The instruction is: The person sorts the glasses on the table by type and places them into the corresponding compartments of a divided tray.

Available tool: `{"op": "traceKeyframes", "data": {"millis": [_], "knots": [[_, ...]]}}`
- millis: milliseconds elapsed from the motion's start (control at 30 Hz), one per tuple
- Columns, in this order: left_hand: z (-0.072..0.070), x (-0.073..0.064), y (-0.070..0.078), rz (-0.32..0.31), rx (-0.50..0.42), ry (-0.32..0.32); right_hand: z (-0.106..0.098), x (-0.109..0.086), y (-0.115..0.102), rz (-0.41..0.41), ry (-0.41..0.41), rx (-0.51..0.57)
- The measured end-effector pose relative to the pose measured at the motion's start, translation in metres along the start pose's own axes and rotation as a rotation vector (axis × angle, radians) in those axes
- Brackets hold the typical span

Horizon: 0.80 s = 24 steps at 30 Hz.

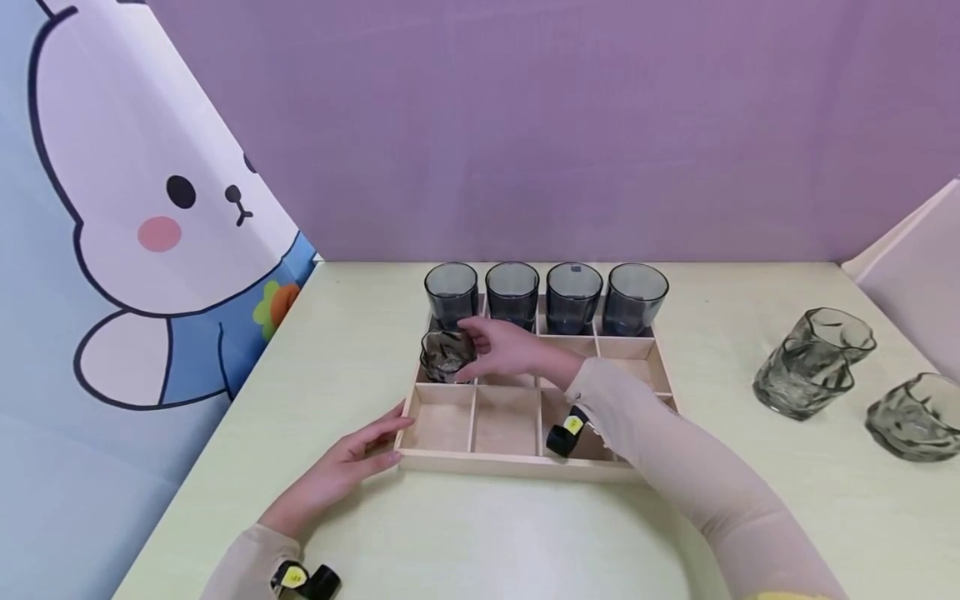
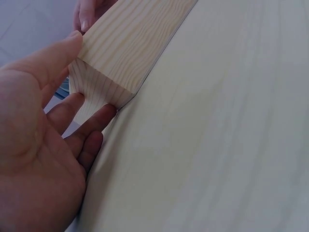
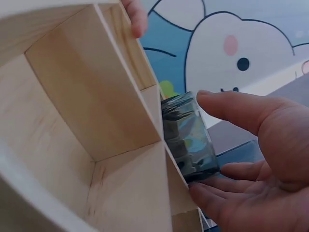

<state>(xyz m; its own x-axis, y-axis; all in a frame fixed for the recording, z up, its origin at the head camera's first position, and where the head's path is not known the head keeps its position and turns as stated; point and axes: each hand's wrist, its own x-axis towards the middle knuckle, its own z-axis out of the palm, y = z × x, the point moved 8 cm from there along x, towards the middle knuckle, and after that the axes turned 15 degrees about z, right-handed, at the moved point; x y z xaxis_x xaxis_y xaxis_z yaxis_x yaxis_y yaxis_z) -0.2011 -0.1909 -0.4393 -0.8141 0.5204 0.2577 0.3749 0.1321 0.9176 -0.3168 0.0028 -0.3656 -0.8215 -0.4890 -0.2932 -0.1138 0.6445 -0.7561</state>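
Note:
In the second row of a divided wooden box (image 1: 525, 468), a short wavy smoked glass (image 1: 442, 360) stands in the leftmost compartment. My right hand (image 1: 506, 348) holds this glass, thumb on one side and fingers on the other; the right wrist view shows the same glass (image 3: 188, 137) between them. At the box's front left corner, my left hand (image 1: 348, 462) rests its extended fingertips on the wood. Up close, the left hand's fingers (image 2: 91, 123) touch the end face of the box while the thumb lies at its edge.
Tall smooth dark glasses, such as the leftmost one (image 1: 452, 300), fill the box's back row. On the table's right side are two wavy glasses (image 1: 802, 375), overlapping in view, and another short one (image 1: 917, 421). A purple backdrop (image 1: 555, 133) rises behind the table.

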Motion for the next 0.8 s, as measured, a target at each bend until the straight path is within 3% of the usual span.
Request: {"op": "traceKeyframes", "data": {"millis": [333,600,800], "knots": [[0.0,0.001,-0.001,-0.016,-0.005,0.0,-0.016,-0.037,0.011,-0.099,-0.032,0.131],[0.001,0.001,0.0,-0.024,-0.008,-0.008,-0.037,-0.074,0.025,-0.164,0.014,0.206],[0.001,0.0,0.0,-0.021,-0.013,-0.01,-0.049,-0.093,0.041,-0.168,0.027,0.242]]}}
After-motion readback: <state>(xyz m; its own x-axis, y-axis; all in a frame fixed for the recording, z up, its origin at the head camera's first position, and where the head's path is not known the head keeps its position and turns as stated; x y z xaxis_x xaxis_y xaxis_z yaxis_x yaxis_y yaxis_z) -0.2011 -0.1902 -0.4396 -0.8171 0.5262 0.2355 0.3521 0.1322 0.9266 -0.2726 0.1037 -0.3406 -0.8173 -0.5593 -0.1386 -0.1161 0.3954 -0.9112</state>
